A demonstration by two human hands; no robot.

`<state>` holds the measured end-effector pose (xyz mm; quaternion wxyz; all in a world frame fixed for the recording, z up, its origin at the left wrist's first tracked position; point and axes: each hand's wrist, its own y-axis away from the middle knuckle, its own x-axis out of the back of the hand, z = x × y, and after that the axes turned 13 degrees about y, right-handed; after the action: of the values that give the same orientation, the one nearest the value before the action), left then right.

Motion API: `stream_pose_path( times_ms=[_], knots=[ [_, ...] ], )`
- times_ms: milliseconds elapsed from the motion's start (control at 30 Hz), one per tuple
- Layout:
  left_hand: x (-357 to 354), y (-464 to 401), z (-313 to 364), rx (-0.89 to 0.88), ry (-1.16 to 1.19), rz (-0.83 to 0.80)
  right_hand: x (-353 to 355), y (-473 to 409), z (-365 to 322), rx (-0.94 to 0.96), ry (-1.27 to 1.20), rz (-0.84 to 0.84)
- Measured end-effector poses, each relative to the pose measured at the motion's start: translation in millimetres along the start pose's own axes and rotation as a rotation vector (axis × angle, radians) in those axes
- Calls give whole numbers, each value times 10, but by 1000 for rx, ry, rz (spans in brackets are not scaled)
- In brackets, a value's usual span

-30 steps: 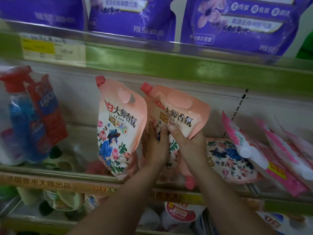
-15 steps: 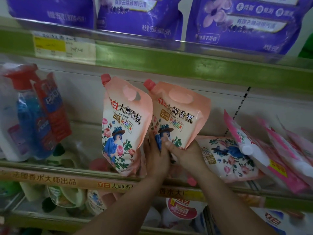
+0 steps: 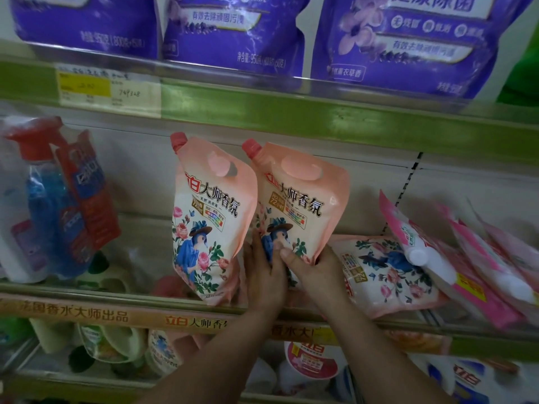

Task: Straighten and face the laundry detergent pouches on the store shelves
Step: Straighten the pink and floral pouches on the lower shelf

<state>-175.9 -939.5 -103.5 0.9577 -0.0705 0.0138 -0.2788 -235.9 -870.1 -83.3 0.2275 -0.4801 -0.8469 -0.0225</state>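
Pink pouch (image 3: 300, 205) stands upright just right of its twin (image 3: 208, 220) on the shelf (image 3: 87, 309), both hands gripping its base: left (image 3: 264, 275), right (image 3: 315, 265), thumb pressed on front.

Purple bags (image 3: 239, 30) cut off at top; held pouch (image 3: 300, 205) base hidden behind hands (image 3: 287, 266); price tag (image 3: 108, 88) unreadable.

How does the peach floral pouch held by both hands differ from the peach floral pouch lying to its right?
The held peach floral pouch stands upright with its red cap on top; the lying peach floral pouch is flat on the shelf, its print sideways. Both hands grip only the upright one. Both show the same flowers and blue figure.
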Motion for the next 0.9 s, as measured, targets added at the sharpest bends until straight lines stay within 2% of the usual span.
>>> stream_pose_path(
  times_ms=[633,900],
  knots=[
    [7,124,5,47,17,-6,78,97,-81,90,135,39],
    [-20,210,35,42,0,48,115,153,-69,109,146,45]
  ],
)
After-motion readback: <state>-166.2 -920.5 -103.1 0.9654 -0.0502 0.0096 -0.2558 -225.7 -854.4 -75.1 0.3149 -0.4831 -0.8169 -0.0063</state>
